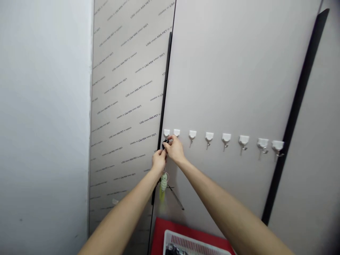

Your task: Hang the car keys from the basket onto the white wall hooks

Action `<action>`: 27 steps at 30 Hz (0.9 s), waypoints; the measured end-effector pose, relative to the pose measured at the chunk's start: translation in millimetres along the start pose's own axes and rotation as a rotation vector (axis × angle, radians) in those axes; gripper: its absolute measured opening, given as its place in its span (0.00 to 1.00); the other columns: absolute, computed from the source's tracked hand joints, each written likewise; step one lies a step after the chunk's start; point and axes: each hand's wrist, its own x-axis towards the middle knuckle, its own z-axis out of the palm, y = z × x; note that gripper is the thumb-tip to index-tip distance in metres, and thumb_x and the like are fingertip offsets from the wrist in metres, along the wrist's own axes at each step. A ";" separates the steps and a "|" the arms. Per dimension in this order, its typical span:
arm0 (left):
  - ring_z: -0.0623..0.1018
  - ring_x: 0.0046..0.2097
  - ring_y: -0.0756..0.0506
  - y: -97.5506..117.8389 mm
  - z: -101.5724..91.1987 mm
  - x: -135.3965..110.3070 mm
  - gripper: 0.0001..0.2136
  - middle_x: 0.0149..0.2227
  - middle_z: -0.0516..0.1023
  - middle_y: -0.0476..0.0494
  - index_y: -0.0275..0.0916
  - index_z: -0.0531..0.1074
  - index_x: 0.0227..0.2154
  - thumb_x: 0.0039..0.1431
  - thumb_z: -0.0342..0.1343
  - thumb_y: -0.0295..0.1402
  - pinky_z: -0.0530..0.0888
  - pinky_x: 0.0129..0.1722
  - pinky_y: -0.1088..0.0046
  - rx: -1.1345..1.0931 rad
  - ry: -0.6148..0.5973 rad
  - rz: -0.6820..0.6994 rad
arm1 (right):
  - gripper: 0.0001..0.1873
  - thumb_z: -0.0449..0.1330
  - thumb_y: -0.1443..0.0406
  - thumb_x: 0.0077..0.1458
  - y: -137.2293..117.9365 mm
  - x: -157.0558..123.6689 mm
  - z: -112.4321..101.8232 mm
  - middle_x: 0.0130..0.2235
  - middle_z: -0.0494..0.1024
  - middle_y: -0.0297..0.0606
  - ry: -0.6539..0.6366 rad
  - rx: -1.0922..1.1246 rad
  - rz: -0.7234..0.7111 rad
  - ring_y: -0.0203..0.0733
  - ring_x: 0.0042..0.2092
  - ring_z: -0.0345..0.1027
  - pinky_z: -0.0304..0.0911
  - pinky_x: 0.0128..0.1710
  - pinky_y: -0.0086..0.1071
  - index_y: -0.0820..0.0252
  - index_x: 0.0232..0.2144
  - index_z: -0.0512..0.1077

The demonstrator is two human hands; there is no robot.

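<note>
Black key fob (165, 142), with a pale green tassel charm (164, 182) dangling beneath it, is pinched narrowly between the left hand (158, 160) and right hand (174, 148), just below the first of a row of white adhesive hooks (209, 136). Those hooks line a pale grey panel (225, 88), beside a sheet printed with repeating lettering (127, 88). Lower down, a white plastic tray (191, 244) sits on a red surface (159, 230).

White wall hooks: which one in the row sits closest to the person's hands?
The leftmost hook, just above the left hand and right hand; the other seven run off rightward, farther away.
</note>
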 end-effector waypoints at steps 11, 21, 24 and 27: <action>0.54 0.13 0.58 3.4 -4.2 5.1 0.11 0.10 0.54 0.57 0.36 0.56 0.12 0.43 0.45 0.34 0.51 0.13 0.82 0.070 -0.066 -0.020 | 0.12 0.49 0.66 0.42 -3.2 9.8 4.0 0.23 0.70 0.37 -0.053 -0.196 -0.063 0.35 0.25 0.62 0.56 0.28 0.27 0.61 0.32 0.66; 0.63 0.20 0.55 -10.6 -17.2 1.8 0.03 0.17 0.65 0.52 0.34 0.65 0.21 0.40 0.48 0.27 0.59 0.21 0.81 0.168 -0.022 0.032 | 0.17 0.47 0.63 0.44 3.5 -17.5 -6.3 0.27 0.71 0.36 -0.081 -0.237 -0.071 0.35 0.28 0.63 0.56 0.29 0.28 0.59 0.40 0.61; 0.68 0.27 0.53 -16.7 -27.3 -7.2 0.12 0.26 0.69 0.47 0.35 0.65 0.32 0.39 0.49 0.25 0.63 0.27 0.78 0.214 0.027 0.038 | 0.17 0.48 0.63 0.43 22.0 -47.8 -16.1 0.29 0.71 0.35 -0.157 -0.226 -0.074 0.33 0.25 0.62 0.55 0.27 0.27 0.59 0.39 0.61; 0.68 0.35 0.50 -27.4 -39.3 -28.8 0.14 0.33 0.69 0.44 0.37 0.64 0.34 0.39 0.50 0.25 0.63 0.35 0.76 0.299 0.069 0.158 | 0.14 0.47 0.64 0.43 55.6 -90.3 -27.8 0.28 0.71 0.35 -0.328 -0.216 -0.018 0.31 0.23 0.61 0.55 0.26 0.25 0.60 0.35 0.64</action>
